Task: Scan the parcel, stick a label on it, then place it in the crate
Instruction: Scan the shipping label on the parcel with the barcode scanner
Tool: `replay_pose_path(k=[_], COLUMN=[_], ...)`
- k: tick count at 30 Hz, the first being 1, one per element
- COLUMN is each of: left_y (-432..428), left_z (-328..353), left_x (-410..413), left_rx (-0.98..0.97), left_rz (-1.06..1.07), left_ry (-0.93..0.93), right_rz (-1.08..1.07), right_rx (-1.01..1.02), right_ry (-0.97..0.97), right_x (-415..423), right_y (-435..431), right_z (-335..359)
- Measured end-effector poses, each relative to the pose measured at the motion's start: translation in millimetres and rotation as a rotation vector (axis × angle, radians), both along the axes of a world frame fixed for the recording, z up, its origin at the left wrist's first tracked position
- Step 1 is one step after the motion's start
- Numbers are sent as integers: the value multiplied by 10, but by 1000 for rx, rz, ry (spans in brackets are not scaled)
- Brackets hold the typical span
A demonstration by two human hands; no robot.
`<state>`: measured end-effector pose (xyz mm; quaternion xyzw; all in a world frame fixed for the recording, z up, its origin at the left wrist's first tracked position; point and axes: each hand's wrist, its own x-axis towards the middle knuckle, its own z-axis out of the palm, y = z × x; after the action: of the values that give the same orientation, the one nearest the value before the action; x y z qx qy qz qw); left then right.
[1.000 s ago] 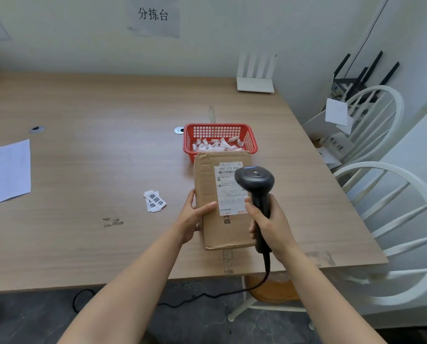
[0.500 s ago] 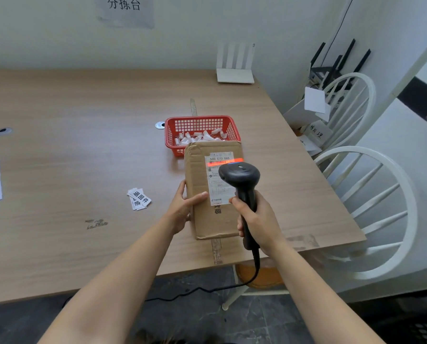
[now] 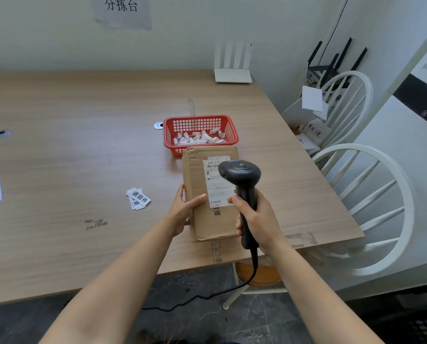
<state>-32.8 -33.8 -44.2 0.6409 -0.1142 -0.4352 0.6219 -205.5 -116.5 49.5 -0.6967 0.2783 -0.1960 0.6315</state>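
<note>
The cardboard parcel [image 3: 208, 194], gripped in the left hand's fingers [image 3: 193, 200], no longer showed the red beam from the right-clenched barcode scanner [image 3: 241, 180], suggesting labelling came next.

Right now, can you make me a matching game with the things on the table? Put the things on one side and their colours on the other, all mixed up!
Things:
1. basket
2. scanner
3. parcel
4. router

Colours:
A. brown
B. white
C. red
D. black

Right pairs: 1-C, 2-D, 3-A, 4-B.

The left hand holds the parcel and the right hand holds the scanner.
</note>
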Motion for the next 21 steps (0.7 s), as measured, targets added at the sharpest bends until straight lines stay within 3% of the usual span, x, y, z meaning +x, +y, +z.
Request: replay_pose_path(k=[5,10,17,21], left_y=[29,1,-172,-279], left_z=[-160,-216,-194,-260], left_x=[-27,57,166,144], left_rx=[135,132,174,222], left_rz=[-9,146,162,122], left_ry=[62,94,-22,-125], right_rz=[-27,-40,-87,-104], right_rx=[-13,-28,-153,-225], right_ry=[48,81,228,422], right_x=[-54,-102,-8,131], right_y=[-105,-287,-720,-1070], right_z=[-82,-159,-298,-495])
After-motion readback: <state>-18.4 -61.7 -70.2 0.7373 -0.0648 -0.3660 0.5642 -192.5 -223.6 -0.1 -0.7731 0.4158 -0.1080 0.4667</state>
